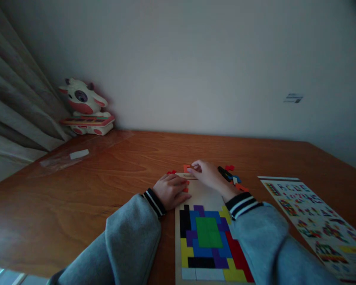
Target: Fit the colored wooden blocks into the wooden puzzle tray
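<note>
A wooden puzzle board lies lengthwise before me, its near part filled with flat blocky pieces: a green block, blue, purple, yellow, black, white and red ones. At the board's upper left edge rests my left hand, closed, with an orange-red puzzle piece showing between its fingers and thumb. My right hand reaches over the far end of the board. Its finger and thumb pinch at an orange puzzle piece; the exact contact is partly hidden. Red pieces lie just beyond my left hand.
Loose black pieces, a red piece and orange pieces lie right of the board. Further right is a printed pattern sheet. A cow toy keyboard stands at the back left, near clear plastic wrapping and a curtain.
</note>
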`<control>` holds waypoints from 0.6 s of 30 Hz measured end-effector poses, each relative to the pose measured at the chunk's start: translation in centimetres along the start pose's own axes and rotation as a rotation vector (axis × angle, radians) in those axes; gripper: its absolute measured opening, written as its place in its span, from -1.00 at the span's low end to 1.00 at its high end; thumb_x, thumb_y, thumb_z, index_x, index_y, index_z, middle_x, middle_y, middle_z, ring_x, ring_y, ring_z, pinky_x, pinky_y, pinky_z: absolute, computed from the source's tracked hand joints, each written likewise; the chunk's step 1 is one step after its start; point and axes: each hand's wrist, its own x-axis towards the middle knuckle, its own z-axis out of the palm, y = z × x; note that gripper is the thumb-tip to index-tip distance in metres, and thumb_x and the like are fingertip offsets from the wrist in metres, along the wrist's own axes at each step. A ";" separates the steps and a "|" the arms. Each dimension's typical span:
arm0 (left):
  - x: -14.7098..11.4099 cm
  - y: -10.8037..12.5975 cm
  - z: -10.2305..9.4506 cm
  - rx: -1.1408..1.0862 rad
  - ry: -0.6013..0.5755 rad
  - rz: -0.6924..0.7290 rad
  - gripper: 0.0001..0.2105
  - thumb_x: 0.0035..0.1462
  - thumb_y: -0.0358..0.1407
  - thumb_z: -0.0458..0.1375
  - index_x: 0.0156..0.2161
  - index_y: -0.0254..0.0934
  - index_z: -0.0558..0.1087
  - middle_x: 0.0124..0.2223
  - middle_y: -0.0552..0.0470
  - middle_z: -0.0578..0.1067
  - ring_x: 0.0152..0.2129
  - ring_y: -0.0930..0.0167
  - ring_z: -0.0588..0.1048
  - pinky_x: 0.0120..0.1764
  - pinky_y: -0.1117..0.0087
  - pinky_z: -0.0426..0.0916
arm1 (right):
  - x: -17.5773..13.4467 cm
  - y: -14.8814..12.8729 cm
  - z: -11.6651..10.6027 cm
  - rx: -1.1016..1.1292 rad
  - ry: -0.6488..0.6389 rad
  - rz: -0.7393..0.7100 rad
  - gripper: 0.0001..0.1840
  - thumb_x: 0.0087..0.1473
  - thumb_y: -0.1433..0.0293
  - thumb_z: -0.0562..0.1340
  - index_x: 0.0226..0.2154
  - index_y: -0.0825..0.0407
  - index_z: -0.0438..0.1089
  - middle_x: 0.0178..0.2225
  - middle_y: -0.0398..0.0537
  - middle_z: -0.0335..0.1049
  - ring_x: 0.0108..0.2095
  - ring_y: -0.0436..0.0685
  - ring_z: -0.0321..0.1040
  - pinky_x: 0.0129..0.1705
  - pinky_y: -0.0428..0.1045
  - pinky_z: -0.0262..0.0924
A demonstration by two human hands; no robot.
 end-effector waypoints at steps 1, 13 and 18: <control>-0.1 0.1 0.0 -0.009 -0.014 -0.015 -0.65 0.26 -0.08 0.06 -0.05 -0.28 0.50 -0.08 -0.12 0.54 -0.17 0.26 0.48 -0.14 0.19 0.42 | 0.7 -0.5 0.3 -0.028 -0.009 0.031 -0.73 0.10 0.22 0.27 -0.24 0.08 0.46 -0.25 0.07 0.53 -0.24 0.14 0.46 -0.22 -0.03 0.25; -1.2 0.0 -0.4 -0.033 0.035 -0.058 -0.71 0.28 -0.16 0.04 -0.10 -0.26 0.53 -0.10 -0.08 0.55 -0.20 0.31 0.47 -0.12 0.24 0.44 | 4.0 -1.6 1.9 -0.007 -0.098 0.168 -0.89 -0.15 0.43 0.40 -0.46 0.04 0.48 -0.50 -0.08 0.52 -0.43 0.09 0.46 -0.40 -0.09 0.18; -1.2 0.1 -0.6 -0.051 0.036 -0.066 -0.73 0.29 -0.20 0.04 -0.18 -0.24 0.57 -0.11 -0.08 0.55 -0.21 0.33 0.48 -0.10 0.24 0.44 | 2.7 -1.9 1.5 0.077 -0.006 0.110 -0.69 -0.03 0.51 0.32 -0.16 0.08 0.42 -0.31 -0.02 0.55 -0.31 0.07 0.48 -0.29 -0.08 0.26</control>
